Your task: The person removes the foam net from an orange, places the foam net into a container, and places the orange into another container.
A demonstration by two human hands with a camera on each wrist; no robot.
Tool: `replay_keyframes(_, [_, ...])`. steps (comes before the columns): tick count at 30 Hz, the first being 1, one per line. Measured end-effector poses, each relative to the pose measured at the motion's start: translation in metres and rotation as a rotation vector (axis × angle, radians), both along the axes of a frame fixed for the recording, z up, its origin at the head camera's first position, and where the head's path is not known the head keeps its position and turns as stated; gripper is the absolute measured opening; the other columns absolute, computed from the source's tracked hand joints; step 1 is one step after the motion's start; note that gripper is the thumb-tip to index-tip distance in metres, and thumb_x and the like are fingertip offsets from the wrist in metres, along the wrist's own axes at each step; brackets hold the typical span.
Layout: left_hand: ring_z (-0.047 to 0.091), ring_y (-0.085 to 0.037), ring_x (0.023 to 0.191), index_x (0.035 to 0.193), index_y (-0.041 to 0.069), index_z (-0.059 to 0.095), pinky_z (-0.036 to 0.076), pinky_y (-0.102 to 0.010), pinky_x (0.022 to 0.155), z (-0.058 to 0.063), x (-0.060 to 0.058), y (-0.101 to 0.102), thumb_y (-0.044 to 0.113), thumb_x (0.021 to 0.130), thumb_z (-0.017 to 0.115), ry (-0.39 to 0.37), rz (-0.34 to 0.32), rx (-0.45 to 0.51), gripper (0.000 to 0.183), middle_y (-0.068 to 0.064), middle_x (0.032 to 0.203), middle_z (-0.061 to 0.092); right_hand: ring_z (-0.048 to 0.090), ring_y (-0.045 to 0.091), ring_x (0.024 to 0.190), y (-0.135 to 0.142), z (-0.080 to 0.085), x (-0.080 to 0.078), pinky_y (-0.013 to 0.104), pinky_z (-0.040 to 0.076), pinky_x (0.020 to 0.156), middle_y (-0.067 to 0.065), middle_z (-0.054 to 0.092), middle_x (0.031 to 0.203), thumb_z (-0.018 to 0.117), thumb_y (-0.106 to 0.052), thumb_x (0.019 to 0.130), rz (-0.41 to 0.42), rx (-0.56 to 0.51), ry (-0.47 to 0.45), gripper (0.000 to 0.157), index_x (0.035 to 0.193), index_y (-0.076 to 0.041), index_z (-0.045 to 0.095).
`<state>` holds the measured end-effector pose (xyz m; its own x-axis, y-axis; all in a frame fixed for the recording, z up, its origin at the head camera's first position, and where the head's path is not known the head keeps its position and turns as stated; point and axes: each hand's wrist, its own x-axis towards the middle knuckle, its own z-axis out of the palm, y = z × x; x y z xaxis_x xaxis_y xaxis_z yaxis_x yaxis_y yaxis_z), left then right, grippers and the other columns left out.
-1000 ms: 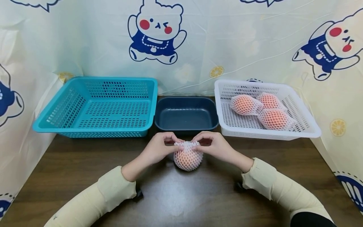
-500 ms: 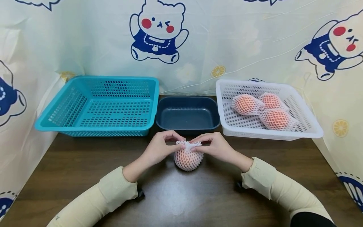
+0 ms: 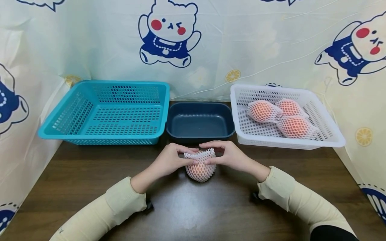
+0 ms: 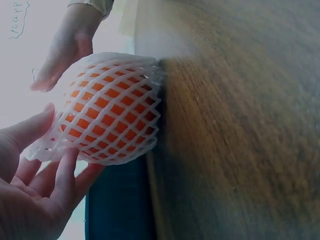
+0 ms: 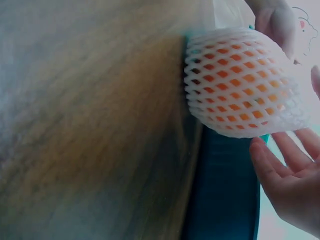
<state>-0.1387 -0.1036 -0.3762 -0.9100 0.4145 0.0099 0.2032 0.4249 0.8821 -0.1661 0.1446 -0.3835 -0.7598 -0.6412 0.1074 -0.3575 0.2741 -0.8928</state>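
Near navy tray (image 3: 200,127) edge | both hands (image 3: 170,159) hold netted fruit (image 3: 201,172) | nearside tabletop (image 3: 199,211) wide

Left hand (image 3: 170,159) opposite right hand (image 3: 231,156), thumbs (image 3: 188,162) toward each other

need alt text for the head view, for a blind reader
A person's left hand and right hand touch the upper part of a white foam net around a round orange item on a dark wooden table. Behind stand a teal basket, a dark blue tray and, rightmost, a white basket holding three more netted items.
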Motion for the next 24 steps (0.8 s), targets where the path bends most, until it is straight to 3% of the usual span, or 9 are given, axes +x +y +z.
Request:
replay_keyframes(3, [0.069, -0.017, 0.110, 0.102, 0.009, 0.083, 0.056, -0.039, 0.091, 0.0012, 0.0008, 0.0011, 0.017, 0.083, 0.087, 0.005, 0.028, -0.022, 0.021, -0.001, 0.109, 0.076, 0.061, 0.018, 0.125, 0.0000, -0.0016, -0.0009, 0.031, 0.051, 0.100, 0.005, 0.067, 0.133, 0.086, -0.013, 0.084, 0.045, 0.060, 0.062, 0.048, 0.129, -0.004, 0.071])
replay_keyframes(8, [0.070, -0.015, 0.095, 0.094, 0.010, 0.084, 0.057, -0.035, 0.080, 0.0021, 0.0013, 0.0040, 0.010, 0.082, 0.086, 0.033, 0.092, -0.056, 0.012, 0.000, 0.097, 0.077, 0.070, 0.011, 0.105, -0.0025, -0.0002, 0.0000, 0.026, 0.057, 0.080, 0.005, 0.074, 0.117, 0.087, -0.013, 0.082, 0.037, 0.071, 0.174, 0.029, 0.108, -0.003, 0.080])
replay_keyframes(11, [0.068, -0.015, 0.091, 0.090, 0.009, 0.083, 0.057, -0.035, 0.078, 0.0019, 0.0011, 0.0058, 0.004, 0.083, 0.084, 0.055, 0.121, -0.048, 0.009, 0.000, 0.092, 0.077, 0.072, 0.010, 0.097, -0.0030, 0.0036, 0.0021, 0.024, 0.057, 0.075, 0.005, 0.076, 0.108, 0.087, -0.008, 0.081, 0.017, 0.065, 0.254, 0.023, 0.102, -0.003, 0.082])
replay_keyframes(17, [0.068, -0.012, 0.089, 0.089, 0.011, 0.082, 0.057, -0.031, 0.076, 0.0020, 0.0019, 0.0068, 0.001, 0.084, 0.082, 0.103, 0.122, -0.014, 0.012, 0.002, 0.091, 0.076, 0.075, 0.021, 0.093, -0.0029, 0.0043, 0.0074, 0.032, 0.060, 0.077, 0.011, 0.077, 0.101, 0.082, 0.009, 0.079, 0.033, 0.032, 0.525, 0.023, 0.101, 0.002, 0.080])
replay_keyframes(20, [0.069, -0.015, 0.088, 0.098, 0.009, 0.081, 0.059, -0.033, 0.075, 0.0021, 0.0009, 0.0057, 0.004, 0.084, 0.084, 0.102, 0.094, 0.014, 0.015, -0.002, 0.098, 0.076, 0.075, 0.024, 0.092, -0.0036, 0.0012, 0.0084, 0.033, 0.060, 0.077, 0.013, 0.077, 0.100, 0.080, 0.014, 0.078, 0.027, 0.002, 0.613, 0.026, 0.102, 0.004, 0.080])
replay_keyframes(24, [0.064, -0.024, 0.115, 0.125, 0.010, 0.073, 0.053, -0.047, 0.096, 0.0020, -0.0008, 0.0025, 0.019, 0.084, 0.087, 0.070, 0.016, -0.070, 0.044, -0.009, 0.129, 0.069, 0.075, 0.026, 0.093, -0.0044, -0.0038, 0.0088, 0.032, 0.060, 0.078, 0.012, 0.077, 0.101, 0.079, 0.015, 0.078, -0.002, -0.050, 0.616, 0.027, 0.102, 0.003, 0.079])
